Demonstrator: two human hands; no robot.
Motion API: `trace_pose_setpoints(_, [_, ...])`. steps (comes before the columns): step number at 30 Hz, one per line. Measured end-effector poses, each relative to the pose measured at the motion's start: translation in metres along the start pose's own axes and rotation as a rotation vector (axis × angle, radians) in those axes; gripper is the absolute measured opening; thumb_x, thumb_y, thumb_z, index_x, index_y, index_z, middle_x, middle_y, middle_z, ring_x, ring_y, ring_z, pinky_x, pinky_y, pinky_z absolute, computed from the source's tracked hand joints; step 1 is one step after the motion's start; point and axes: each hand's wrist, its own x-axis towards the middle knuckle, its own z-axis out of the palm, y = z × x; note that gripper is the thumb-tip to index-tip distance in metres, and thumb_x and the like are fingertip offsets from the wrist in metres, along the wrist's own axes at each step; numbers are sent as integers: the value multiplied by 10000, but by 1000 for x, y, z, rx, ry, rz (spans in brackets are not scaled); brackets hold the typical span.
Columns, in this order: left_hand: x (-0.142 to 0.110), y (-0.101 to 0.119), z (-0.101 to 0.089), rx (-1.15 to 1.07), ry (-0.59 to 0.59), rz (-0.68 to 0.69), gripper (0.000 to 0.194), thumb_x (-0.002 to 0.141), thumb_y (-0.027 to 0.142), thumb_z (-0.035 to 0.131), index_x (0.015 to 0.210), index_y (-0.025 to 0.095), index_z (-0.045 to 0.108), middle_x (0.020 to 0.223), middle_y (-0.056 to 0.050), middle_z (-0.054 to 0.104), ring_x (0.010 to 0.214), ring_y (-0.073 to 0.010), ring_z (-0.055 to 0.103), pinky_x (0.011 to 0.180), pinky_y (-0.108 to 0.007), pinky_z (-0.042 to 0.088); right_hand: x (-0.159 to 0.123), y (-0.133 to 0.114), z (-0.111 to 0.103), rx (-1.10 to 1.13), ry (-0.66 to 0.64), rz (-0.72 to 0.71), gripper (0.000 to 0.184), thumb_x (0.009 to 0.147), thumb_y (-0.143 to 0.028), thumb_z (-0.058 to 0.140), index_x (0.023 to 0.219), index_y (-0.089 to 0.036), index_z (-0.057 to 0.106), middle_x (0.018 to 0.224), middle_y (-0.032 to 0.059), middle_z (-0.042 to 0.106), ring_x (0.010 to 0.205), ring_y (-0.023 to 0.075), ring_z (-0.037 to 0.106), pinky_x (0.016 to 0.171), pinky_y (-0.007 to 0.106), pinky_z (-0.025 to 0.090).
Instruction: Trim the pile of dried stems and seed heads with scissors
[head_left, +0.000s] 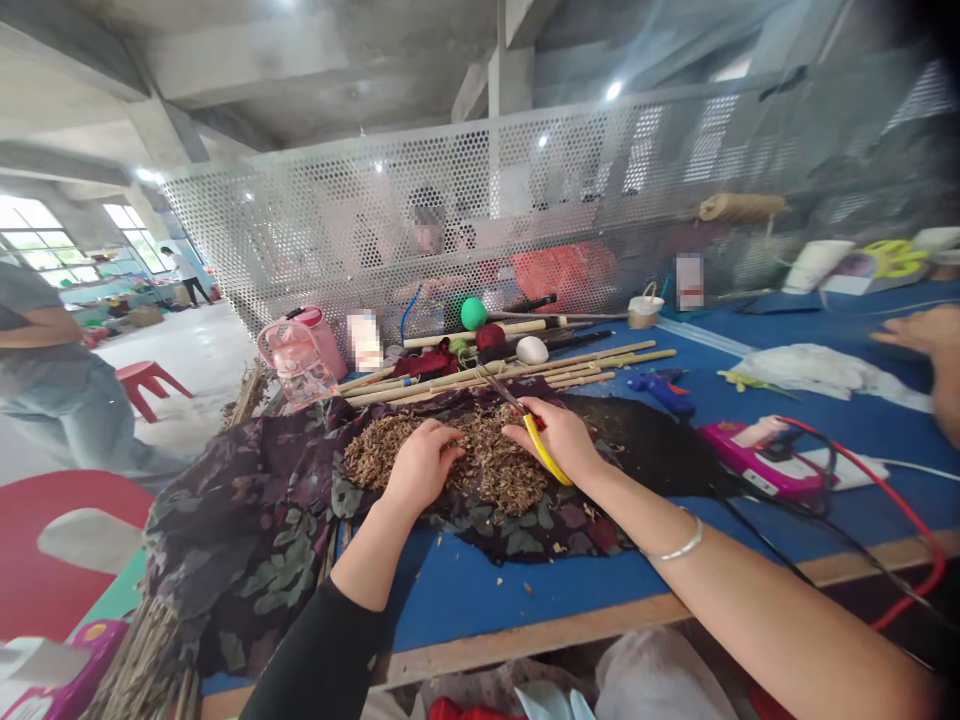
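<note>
A heap of brown dried plant bits (pixel 517 480) lies on a dark camouflage-patterned cloth (pixel 517 545) spread over the blue table. My left hand (pixel 424 465) rests at the left part of the heap, its fingers curled down and thumb near the fingertips; whatever they pinch is too small to make out. In my right hand (pixel 562 440) is a pair of yellow-handled scissors (pixel 541 450), dark blades pointing up and away to the left. The fingertips of that hand are close above the heap. Loose crumbs dot the cloth and table edge.
Bamboo sticks (pixel 600 362), a green ball (pixel 473 313) and a white ball (pixel 532 350) lie behind the cloth. A blue glue gun (pixel 664 390) and a magenta power strip (pixel 772 465) with cables are at right. Another person's hand (pixel 922 335) shows at far right.
</note>
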Motion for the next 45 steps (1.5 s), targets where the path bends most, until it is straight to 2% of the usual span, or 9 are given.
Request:
trace_pose_setpoints(3, [-2,8,5,19,-137,88,191,798,239,557,952,217,667,903,-46,602,859,-164,570,791,-258,456,-1,0,1,6,-7,-21,377,742,-458,586,1013,-198,618,814,57,688,683,192,627,603,254,436])
trace_pose_setpoints(7, [2,2,14,241,-97,-44,298,786,158,536,1057,213,645,994,-82,578,972,-210,525,877,-313,427,-1,0,0,11,-3,-14,373,740,-461,586,1007,-201,621,774,49,686,668,189,628,590,248,430])
trace_pose_setpoints(11, [5,-8,13,307,-33,-121,313,794,122,489,1047,212,651,979,-88,576,966,-207,520,875,-315,431,-1,0,0,23,-15,-2,371,743,-460,584,1004,-199,622,740,39,680,641,180,620,595,247,428])
trace_pose_setpoints(14, [6,-6,11,258,55,-104,299,791,151,502,1047,214,643,981,-79,569,943,-201,523,863,-320,440,-1,-1,-1,32,-19,-2,381,740,-461,586,1010,-194,620,754,43,681,651,183,621,611,251,432])
trace_pose_setpoints(17, [7,1,12,218,92,-7,268,825,195,466,1007,215,660,976,-74,572,928,-193,520,856,-323,438,0,-2,-2,41,-35,-11,379,745,-460,582,1014,-196,617,764,42,680,663,184,620,625,256,435])
trace_pose_setpoints(20, [12,5,16,242,45,60,241,829,246,483,961,223,683,996,-73,586,938,-206,510,853,-341,431,-1,-2,-2,43,-52,-23,381,748,-462,579,1023,-201,613,777,44,682,676,189,622,634,262,440])
trace_pose_setpoints(24, [17,-2,20,299,-50,13,196,795,246,545,910,215,701,967,-76,613,931,-215,518,853,-346,428,-1,0,-1,42,-54,-40,385,755,-469,571,1026,-199,612,797,54,685,684,194,624,641,266,443])
trace_pose_setpoints(36, [15,-2,14,262,-56,-69,306,775,97,449,927,206,692,970,-52,638,923,-179,560,873,-286,423,-1,-1,0,34,-65,-48,384,737,-466,593,1009,-196,620,840,61,689,707,195,632,651,269,452])
trace_pose_setpoints(45, [14,7,18,356,-96,-93,207,783,274,524,889,233,697,983,-66,613,905,-207,537,838,-328,420,-1,0,0,42,-64,-50,360,741,-445,591,1013,-210,615,868,59,693,742,202,642,654,267,455])
